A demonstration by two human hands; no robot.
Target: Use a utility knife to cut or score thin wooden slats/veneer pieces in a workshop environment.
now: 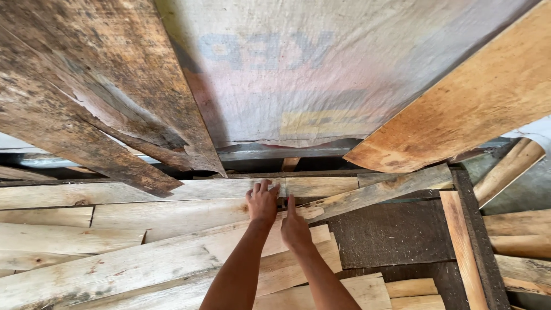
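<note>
My left hand (263, 202) reaches forward, its fingers curled over the edge of a long pale plank (143, 192) that lies crosswise at the back of the pile. Just right of it and a little nearer, my right hand (295, 228) rests palm down on a slanted pale plank (143, 261). Its index finger is stretched toward the gap between the boards. A narrow weathered slat (379, 190) runs up to the right from the fingertips. Both forearms come in from the bottom edge.
Dark weathered boards (97, 97) lean at the upper left and an orange-brown board (470, 97) at the upper right. A grey woven sheet (321, 69) hangs behind. A dark panel (390, 232) and a dark frame (473, 235) lie to the right, with more pale offcuts (51, 238) at the left.
</note>
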